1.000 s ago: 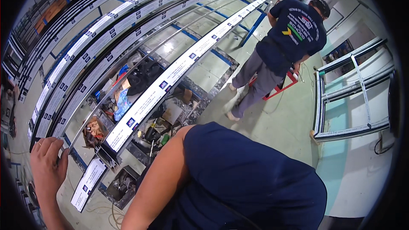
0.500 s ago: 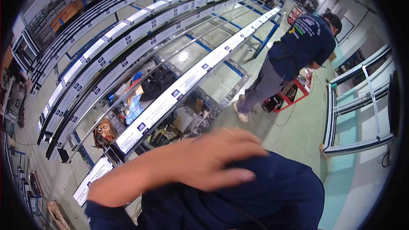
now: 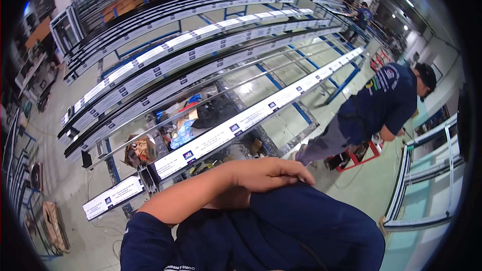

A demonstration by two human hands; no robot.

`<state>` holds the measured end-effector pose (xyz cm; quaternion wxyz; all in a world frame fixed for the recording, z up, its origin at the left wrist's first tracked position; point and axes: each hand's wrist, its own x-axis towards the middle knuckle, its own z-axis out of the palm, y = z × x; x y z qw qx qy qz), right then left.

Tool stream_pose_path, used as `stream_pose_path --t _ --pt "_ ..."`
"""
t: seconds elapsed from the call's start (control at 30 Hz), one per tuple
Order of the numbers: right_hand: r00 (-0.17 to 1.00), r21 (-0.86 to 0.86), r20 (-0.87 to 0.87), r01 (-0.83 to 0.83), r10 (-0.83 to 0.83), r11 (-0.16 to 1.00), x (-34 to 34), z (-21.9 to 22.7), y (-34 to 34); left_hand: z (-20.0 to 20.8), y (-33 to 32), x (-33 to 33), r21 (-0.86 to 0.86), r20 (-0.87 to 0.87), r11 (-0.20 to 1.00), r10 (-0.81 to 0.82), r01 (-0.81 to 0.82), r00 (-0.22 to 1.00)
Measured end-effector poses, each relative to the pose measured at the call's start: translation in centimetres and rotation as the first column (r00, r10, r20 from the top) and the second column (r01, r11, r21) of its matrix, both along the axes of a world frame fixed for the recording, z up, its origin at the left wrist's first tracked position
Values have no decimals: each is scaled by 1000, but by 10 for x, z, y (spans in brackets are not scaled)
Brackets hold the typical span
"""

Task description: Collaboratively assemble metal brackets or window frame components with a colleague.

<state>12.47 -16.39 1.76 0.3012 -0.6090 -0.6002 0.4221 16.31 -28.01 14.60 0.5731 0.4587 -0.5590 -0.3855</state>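
Observation:
My left hand [image 3: 273, 173] lies across the dark blue sleeve [image 3: 311, 211] of my right arm, palm down and fingers loosely together, holding nothing. A strip of bare skin of my right forearm [image 3: 226, 200] shows beneath my left forearm [image 3: 188, 190]; the right hand itself is hidden behind it. Just beyond my arms, a long white-wrapped profile bar [image 3: 251, 118] runs from near left to far right on a blue-framed rack. A shorter wrapped bar [image 3: 113, 198] projects at its near left end.
More wrapped bars [image 3: 201, 50] lie in rows farther off. Under the rack sit a blue plastic bag [image 3: 182, 133] and scraps. At right, a co-worker [image 3: 379, 98] bends over a red stand [image 3: 359, 155], beside leaning window frames [image 3: 427, 175]. Another person [image 3: 362, 17] stands far back.
The view has tilted up and turned left, so the racks and co-worker sit lower and farther right. My left hand, blurred with its thumb spread before, now rests on the right sleeve.

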Motion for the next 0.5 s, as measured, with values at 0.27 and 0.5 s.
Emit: stream_pose_path --t 0.27,0.5 --pt "999 -18 23 -34 34 999 0 -9 -5 -28 47 18 156 192 935 288 -319 938" --pt "993 -49 32 -112 114 992 -4 -25 5 12 4 -28 -136 -344 901 347 -412 873"
